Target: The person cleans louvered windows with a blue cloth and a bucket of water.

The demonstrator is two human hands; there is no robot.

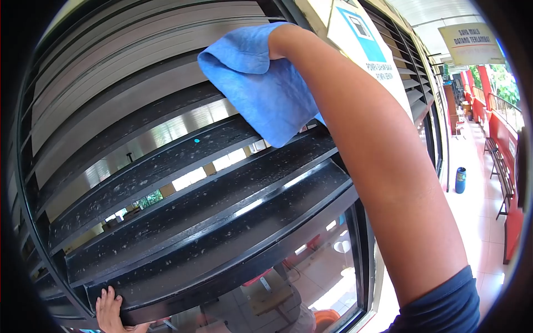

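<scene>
My right arm reaches up across the view, and its hand (282, 42) is at the upper middle, mostly hidden by a blue cloth (261, 83). The cloth hangs from the hand over the right part of the dark louver slats (183, 158). Dust and pale specks mark these slats, and a small turquoise spot sits on one of them. At the lower left, my left hand (109, 311) rests on the end of the lowest slat (222, 222), its fingers stretched out on top and the thumb near the front edge.
Below the slats is a glass pane (333, 266) with reflections. A white and blue sign (366, 33) is on the wall beside the window. To the right runs a tiled corridor with a blue bin (460, 180), a bench (499, 172) and a hanging sign (472, 44).
</scene>
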